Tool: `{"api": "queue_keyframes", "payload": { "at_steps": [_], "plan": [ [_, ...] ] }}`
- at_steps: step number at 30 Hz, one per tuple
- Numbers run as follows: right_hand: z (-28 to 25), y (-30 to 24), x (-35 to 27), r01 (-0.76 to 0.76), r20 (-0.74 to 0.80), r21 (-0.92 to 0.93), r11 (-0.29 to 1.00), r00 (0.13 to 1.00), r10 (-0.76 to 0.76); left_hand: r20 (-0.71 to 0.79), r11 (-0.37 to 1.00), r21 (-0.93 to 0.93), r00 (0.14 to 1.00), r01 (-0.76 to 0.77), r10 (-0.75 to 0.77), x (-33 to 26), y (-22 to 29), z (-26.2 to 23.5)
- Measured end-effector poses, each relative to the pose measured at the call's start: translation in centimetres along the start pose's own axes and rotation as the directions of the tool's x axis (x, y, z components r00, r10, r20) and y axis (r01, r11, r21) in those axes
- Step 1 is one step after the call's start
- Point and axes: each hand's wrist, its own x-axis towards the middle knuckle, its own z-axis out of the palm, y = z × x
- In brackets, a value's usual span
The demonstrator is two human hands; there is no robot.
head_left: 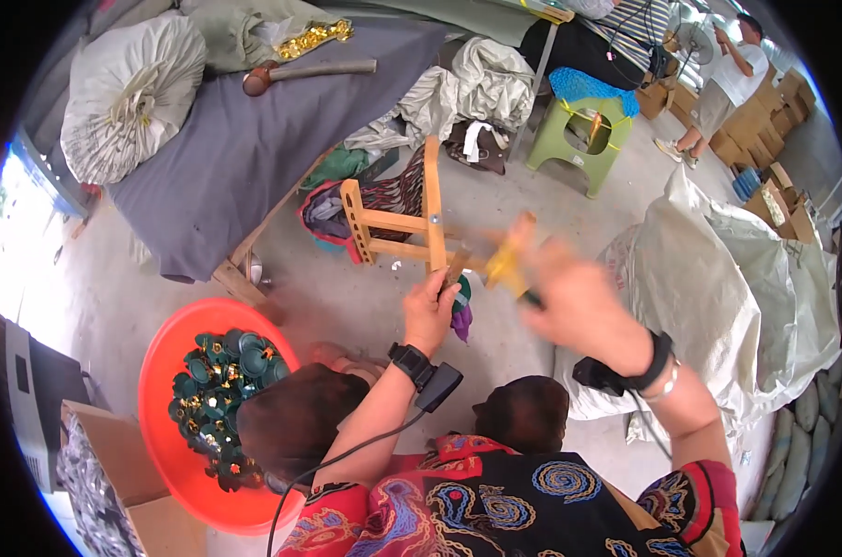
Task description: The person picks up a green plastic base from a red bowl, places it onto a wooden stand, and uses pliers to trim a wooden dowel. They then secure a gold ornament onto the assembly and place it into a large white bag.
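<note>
At the frame's centre the left hand (430, 311) gripped a small green-and-purple piece (461, 306) just beside the blurred right hand (574, 302), which was closed around a yellow tool (509, 260), while a red basin (175, 446) of dark green pieces (218, 390) sat lower left.

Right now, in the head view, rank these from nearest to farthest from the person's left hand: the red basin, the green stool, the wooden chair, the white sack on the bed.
From the left hand:
1. Wooden chair, just above the hand, straight ahead.
2. Red basin, lower left on the floor.
3. Green stool, up and to the right.
4. White sack, far upper left on the grey bed.
</note>
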Motion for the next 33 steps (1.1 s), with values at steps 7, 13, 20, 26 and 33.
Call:
{"api": "queue_keyframes", "payload": {
  "at_steps": [7, 13, 20, 26, 33],
  "plan": [
    [0.0, -0.3, 1.1, -0.191, -0.104, 0.505, 0.841, 0.955, 0.279, 0.067, 0.994, 0.106, 0.998, 0.006, -0.013, 0.2, 0.0, -0.8],
    [7.7, -0.5, 4.0, 0.079, -0.113, 0.680, 0.729, 0.994, -0.002, 0.054, 0.980, 0.182, 0.995, -0.087, 0.078, 0.9, -0.3, -0.7],
    [7.3, -0.1, 2.6, -0.078, -0.197, 0.727, 0.683, 0.928, 0.317, 0.099, 0.976, 0.126, 0.981, -0.180, 0.168, 1.1, -0.4, 0.2],
    [8.4, 3.7, -1.8, -0.105, -0.282, 0.873, 0.475, 0.688, 0.669, 0.047, 0.935, -0.352, 0.997, -0.040, 0.060, 6.0, 7.3, -3.2],
    [8.2, 4.2, -6.7, -0.173, -0.071, 0.951, 0.257, 0.687, 0.723, 0.420, 0.680, -0.728, 0.730, -0.083, 0.539, 9.7, 31.2, 8.0]
  ]
}}
